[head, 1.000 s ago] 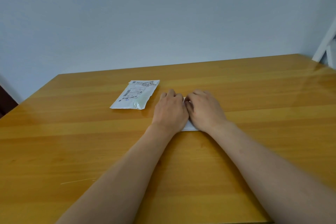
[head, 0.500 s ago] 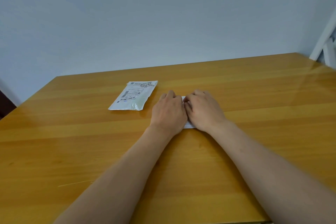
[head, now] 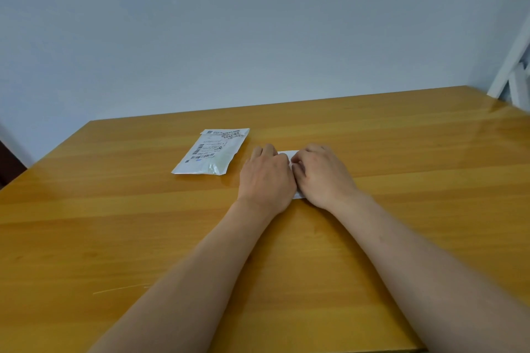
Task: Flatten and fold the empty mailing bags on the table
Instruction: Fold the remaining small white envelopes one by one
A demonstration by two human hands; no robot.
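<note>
A folded white bag (head: 288, 155) lies flat on the table (head: 372, 152), almost fully covered by both hands; only a strip at the far side and a small corner at the near side can be seen. The left hand (head: 265, 178) and the right hand (head: 322, 176) press palm-down on it, side by side and touching, fingers together, so nothing is pinched. I judge the bag is thin, light plastic film, soft and a little slippery on the glossy wood, and it may spring open when released. It is better to hold it at the crease and slide outward. Just to the left of the hands lies a second bag (head: 210, 152) with a label, still unfolded and slightly puffy. To the right and toward the person the table is free, with all edges well apart.
</note>
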